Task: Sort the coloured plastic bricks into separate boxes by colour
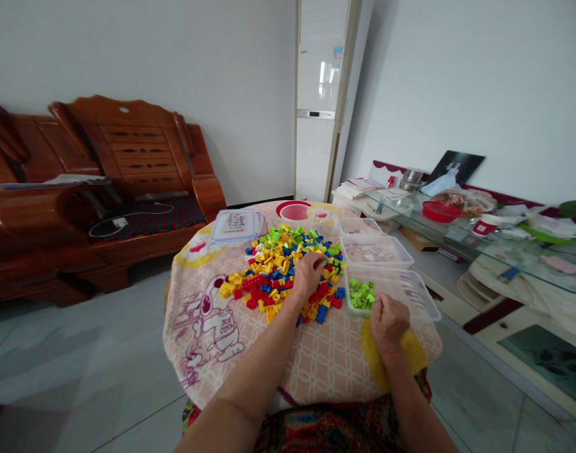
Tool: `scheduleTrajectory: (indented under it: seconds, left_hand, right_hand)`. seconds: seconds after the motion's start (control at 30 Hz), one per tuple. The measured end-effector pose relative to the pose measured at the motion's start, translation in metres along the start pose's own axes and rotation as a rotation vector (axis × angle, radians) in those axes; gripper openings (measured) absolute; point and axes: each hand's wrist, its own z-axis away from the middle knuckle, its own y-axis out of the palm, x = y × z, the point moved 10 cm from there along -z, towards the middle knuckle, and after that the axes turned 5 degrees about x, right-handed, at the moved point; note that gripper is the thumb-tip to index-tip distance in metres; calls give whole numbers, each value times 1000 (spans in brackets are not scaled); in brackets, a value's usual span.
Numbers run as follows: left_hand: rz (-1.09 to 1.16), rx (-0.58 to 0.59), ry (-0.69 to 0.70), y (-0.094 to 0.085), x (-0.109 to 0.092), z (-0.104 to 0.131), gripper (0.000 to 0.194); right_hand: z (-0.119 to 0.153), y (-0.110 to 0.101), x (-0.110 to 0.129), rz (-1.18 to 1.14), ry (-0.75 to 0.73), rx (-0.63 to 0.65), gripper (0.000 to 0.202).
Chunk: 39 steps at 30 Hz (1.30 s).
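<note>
Left hand (309, 272) lay palm-down on brick pile (288, 267), frame centre, fingers curled among bricks; hold unclear. Right hand (388, 322) at near rim of clear tub (424, 301), right of pile; grip hidden. Green bricks (361, 294) inside tub.

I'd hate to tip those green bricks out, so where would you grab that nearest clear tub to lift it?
Probably by the two long rims of the nearest clear tub, one hand each side from above. It is shallow, wide and open-topped, and the green bricks sit bunched at its left end, so a one-sided grip might tilt it.
</note>
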Motion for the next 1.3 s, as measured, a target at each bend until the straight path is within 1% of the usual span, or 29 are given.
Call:
scheduleTrajectory:
  seconds: [0.1, 0.2, 0.27, 0.3, 0.33, 0.37, 0.43, 0.47, 0.53, 0.57, 0.63, 0.67, 0.73, 0.8, 0.87, 0.97, 1.03, 1.1, 1.17, 1.23, 1.3]
  left_hand:
    - [82, 136, 98, 24, -30, 6, 26]
    - [114, 330, 205, 56, -57, 18, 31]
    - [122, 425, 265, 69, -68, 24, 35]
    - [119, 439, 278, 70, -69, 25, 37]
    - [111, 428, 276, 67, -67, 23, 38]
    - [93, 394, 259, 59, -62, 19, 38]
    - [29, 279, 184, 33, -42, 8, 37]
    - [-16, 207, 130, 17, -28, 3, 35]
    - [-123, 65, -14, -17, 5, -4, 33]
    - [-171, 27, -87, -30, 23, -4, 32]
    - [-249, 13, -207, -44, 55, 0, 32]
    - [-275, 16, -242, -48, 68, 4, 30]
    - [-307, 18, -264, -50, 84, 11, 26]
    - [-341, 0, -254, -50, 91, 15, 22]
    - [-380, -28, -250, -51, 93, 15, 22]
    - [-414, -38, -259, -51, 95, 12, 23]
    - [-418, -32, -260, -52, 94, 11, 24]
    - [-412, -24, -248, -52, 93, 10, 24]
    - [-405, -23, -244, -53, 92, 11, 25]
    - [-398, -20, -247, -54, 92, 11, 25]
    - [-391, -20, -250, -56, 91, 11, 26]
  right_hand:
    - [0, 0, 0, -6, -13, -4, 24]
    - [-1, 2, -1, -21, 2, 20, 25]
    - [-1, 2, -2, -26, 21, 29, 25]
    - [-1, 2, -2, -29, 28, 31, 25]
    - [-1, 1, -2, -32, 32, 32, 25]
    - [-1, 1, -2, -34, 34, 30, 25]
    - [0, 0, -1, -34, 30, 25, 25]
    - [0, 0, 0, -34, 28, 24, 25]
    - [0, 1, -1, -36, 36, 36, 26]
    - [0, 2, -2, -41, 45, 42, 26]
    - [-1, 0, -3, -65, 62, 41, 27]
    - [-1, -3, -2, -82, 67, 30, 27]
    - [-2, -12, 2, -121, 62, -5, 28]
    - [-3, -21, 12, -176, 48, -8, 28]
    - [-4, -24, 27, -268, 23, 45, 30]
    - [-6, -15, 52, -417, -20, 191, 36]
    - [-9, -5, 61, -449, -35, 276, 40]
    - [-11, 6, 60, -392, -39, 342, 42]
    - [-13, 13, 50, -269, -36, 380, 43]
    - [-16, 13, 33, -129, -13, 366, 44]
    - [-19, 5, 16, -40, 25, 300, 43]
